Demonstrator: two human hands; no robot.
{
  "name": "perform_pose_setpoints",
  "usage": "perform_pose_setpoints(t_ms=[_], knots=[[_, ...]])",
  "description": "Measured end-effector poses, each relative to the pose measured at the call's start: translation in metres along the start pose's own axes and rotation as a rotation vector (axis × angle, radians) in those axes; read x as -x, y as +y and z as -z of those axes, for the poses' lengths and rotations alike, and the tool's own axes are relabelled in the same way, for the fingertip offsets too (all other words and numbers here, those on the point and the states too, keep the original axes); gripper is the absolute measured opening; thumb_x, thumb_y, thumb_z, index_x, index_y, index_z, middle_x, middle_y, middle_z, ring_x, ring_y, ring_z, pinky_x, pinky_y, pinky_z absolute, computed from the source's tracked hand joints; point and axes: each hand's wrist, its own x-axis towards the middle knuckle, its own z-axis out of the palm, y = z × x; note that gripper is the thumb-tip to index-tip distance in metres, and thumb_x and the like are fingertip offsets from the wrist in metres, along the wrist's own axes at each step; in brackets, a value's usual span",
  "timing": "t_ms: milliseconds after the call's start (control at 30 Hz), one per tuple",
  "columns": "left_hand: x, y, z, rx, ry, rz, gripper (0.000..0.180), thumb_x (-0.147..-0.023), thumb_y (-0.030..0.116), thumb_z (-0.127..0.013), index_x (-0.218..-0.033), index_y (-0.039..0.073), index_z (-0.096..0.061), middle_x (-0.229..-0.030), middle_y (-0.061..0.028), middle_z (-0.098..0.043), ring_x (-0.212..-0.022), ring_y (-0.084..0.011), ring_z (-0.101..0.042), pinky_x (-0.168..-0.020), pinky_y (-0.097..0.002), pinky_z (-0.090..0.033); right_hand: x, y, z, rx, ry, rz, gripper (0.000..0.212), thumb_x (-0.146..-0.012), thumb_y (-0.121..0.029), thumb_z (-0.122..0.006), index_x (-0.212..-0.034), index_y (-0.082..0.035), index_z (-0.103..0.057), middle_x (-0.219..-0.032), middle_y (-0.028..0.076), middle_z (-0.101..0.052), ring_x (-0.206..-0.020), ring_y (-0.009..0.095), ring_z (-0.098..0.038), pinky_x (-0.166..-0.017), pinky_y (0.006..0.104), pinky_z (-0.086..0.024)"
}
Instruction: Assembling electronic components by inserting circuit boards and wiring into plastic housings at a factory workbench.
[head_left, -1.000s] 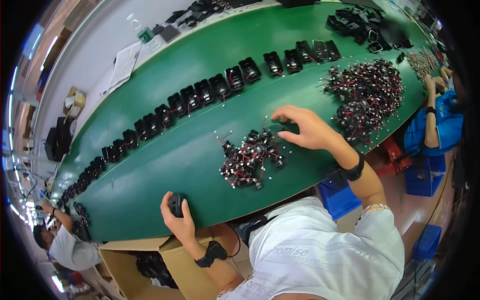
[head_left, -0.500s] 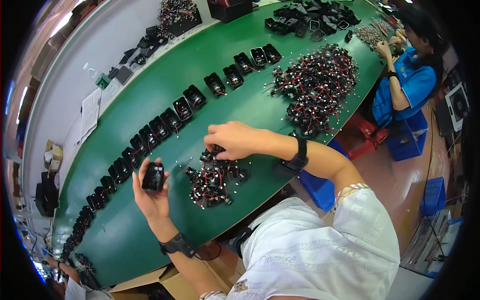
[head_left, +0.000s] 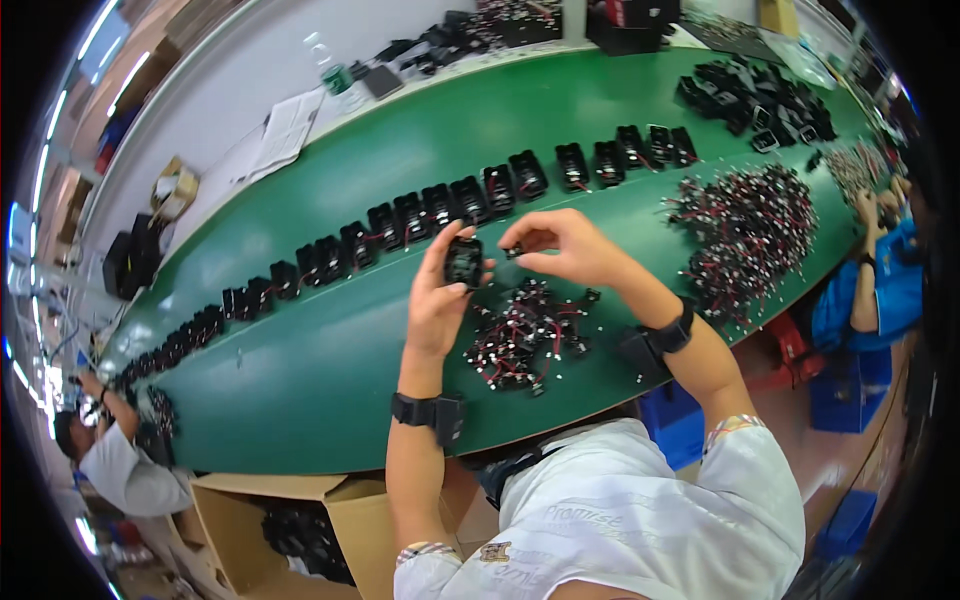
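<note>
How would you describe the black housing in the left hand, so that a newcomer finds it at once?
Find the long green table, then the row of black housings along it. Just below this row, near the middle of the picture, the left hand holds the housing. Unlike its neighbours in the row, it is held up in a hand.

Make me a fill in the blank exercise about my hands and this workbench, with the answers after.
1. The left hand holds a housing coloured ____.
2. The worktop is coloured ____.
3. The larger pile of wired parts lies to the ____ of the smaller pile.

Missing words: black; green; right.
</note>
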Motion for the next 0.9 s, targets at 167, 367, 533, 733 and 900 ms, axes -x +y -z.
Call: perform_pose_setpoints(t_ms=[167, 367, 533, 733, 900], knots=[[0.003, -0.001, -0.008, -0.039, -0.049, -0.019, 0.073, -0.070, 0.008, -0.059, -0.138, 0.001, -0.035, -0.135, -0.0121, -0.042, -0.108, -0.0270, -0.057, -0.093, -0.0368, -0.047, 0.011, -0.014, -0.004, 0.000, 0.010, -0.115, 0.024, -0.078, 0.000, -0.065, -0.101, 0.002, -0.061, -0.098, 0.006, -0.064, -0.088, 0.012, -0.064, -0.084, 0.0294, -0.053], [0.001, -0.003, 0.003, -0.076, -0.022, -0.072, 0.063, -0.070, 0.008, -0.058, -0.130, -0.001, -0.041, -0.126, -0.0124, -0.047, -0.103, -0.0262, -0.058, -0.089, -0.0358, -0.049, 0.040, -0.012, 0.012, -0.261, 0.145, -0.142, 0.021, -0.091, -0.008, -0.055, -0.111, 0.000, -0.053, -0.100, 0.010, -0.064, -0.085, 0.013, -0.062, -0.077, 0.0275, -0.052], [-0.002, -0.003, -0.003, -0.127, -0.004, -0.048, 0.064, -0.070, 0.008, -0.059, -0.131, -0.002, -0.040, -0.127, -0.0135, -0.047, -0.103, -0.0277, -0.058, -0.088, -0.0365, -0.049, 0.084, -0.014, 0.028, -0.465, 0.384, -0.123, 0.021, -0.092, -0.012, -0.053, -0.111, -0.002, -0.054, -0.097, 0.013, -0.065, -0.077, 0.012, -0.061, -0.070, 0.0262, -0.052], [-0.002, -0.012, -0.011, -0.149, -0.041, -0.012, 0.063, -0.071, 0.008, -0.058, -0.131, -0.002, -0.041, -0.127, -0.0147, -0.047, -0.104, -0.0280, -0.058, -0.089, -0.0364, -0.049, 0.119, -0.006, 0.040, -0.682, 0.493, -0.013, 0.023, -0.092, -0.010, -0.050, -0.113, -0.001, -0.052, -0.099, 0.015, -0.063, -0.073, 0.013, -0.059, -0.068, 0.0256, -0.051], [0.005, -0.013, -0.006, -0.190, 0.017, -0.028, 0.063, -0.070, 0.009, -0.057, -0.130, -0.002, -0.042, -0.127, -0.0145, -0.047, -0.104, -0.0279, -0.058, -0.088, -0.0362, -0.049, 0.150, -0.025, 0.035, -0.277, 0.560, -0.126, 0.022, -0.090, -0.010, -0.050, -0.110, 0.000, -0.053, -0.096, 0.012, -0.062, -0.073, 0.013, -0.058, -0.068, 0.0259, -0.050]])
